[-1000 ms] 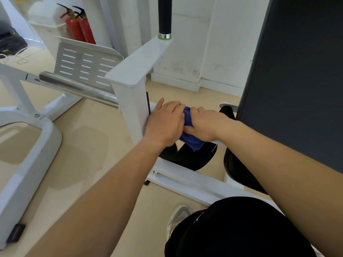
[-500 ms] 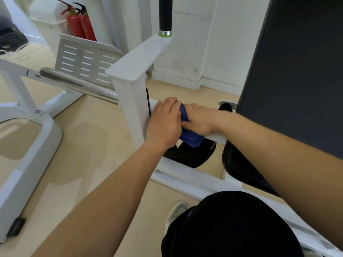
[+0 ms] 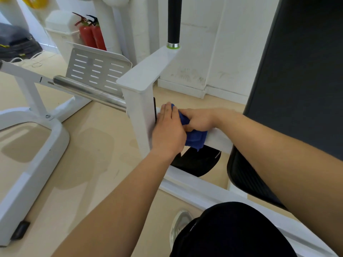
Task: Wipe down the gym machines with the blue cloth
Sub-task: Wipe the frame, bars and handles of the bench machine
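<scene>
A blue cloth (image 3: 194, 138) is bunched over a white horizontal bar (image 3: 220, 139) of the gym machine, just right of its white upright post (image 3: 138, 115). My right hand (image 3: 197, 119) grips the cloth from the right, fingers curled round it. My left hand (image 3: 168, 132) lies flat beside the post, its fingers straight and pressed against the cloth's left side. Part of the cloth is hidden between the two hands.
A black handle (image 3: 174, 19) rises from the post's top arm. A chrome bar (image 3: 89, 91) and a perforated footplate (image 3: 96, 71) lie to the left. A black backrest pad (image 3: 300, 71) fills the right. Two red fire extinguishers (image 3: 91, 34) stand by the wall.
Both hands with the cloth have shifted slightly toward the post along the white bar, and more of the cloth now hangs below my right hand.
</scene>
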A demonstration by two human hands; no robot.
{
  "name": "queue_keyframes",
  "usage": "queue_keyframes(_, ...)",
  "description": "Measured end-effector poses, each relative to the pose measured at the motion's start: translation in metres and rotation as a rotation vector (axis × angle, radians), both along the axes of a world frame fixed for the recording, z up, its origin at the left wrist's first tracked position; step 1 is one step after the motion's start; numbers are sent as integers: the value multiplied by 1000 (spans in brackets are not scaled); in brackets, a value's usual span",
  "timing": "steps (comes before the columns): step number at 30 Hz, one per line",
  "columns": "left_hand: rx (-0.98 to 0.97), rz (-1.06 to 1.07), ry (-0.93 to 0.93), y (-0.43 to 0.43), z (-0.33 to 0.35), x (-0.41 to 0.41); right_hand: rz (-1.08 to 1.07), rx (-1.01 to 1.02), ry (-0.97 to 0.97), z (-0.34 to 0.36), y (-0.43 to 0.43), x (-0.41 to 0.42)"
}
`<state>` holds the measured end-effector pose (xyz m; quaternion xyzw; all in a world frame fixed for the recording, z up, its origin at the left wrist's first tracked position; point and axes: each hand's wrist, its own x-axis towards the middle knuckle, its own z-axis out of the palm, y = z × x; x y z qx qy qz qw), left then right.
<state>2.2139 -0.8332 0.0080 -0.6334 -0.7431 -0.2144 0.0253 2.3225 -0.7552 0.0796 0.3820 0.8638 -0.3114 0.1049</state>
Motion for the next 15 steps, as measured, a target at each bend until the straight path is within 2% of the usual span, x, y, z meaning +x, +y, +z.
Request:
queue_keyframes(2,-4,-5,-14,0,3,0,3,-11,-6,3,0,0)
queue_keyframes(4,5,-52,-8,-9,-1,-3,-12,155,-33,-7,-14,4)
queue_keyframes(7,55,-160,45,-25,-12,-12,-57,737,-183,-41,-58,11)
queue_keyframes(8,65,-200,65,-28,-13,-15,-81,861,-253,-45,-72,14)
queue_keyframes(12,32,-416,148,-19,-4,-18,-88,985,-522,-35,-92,26)
queue_keyframes(15,35,-498,317,-12,-5,-12,-12,1086,-706,-26,-104,39)
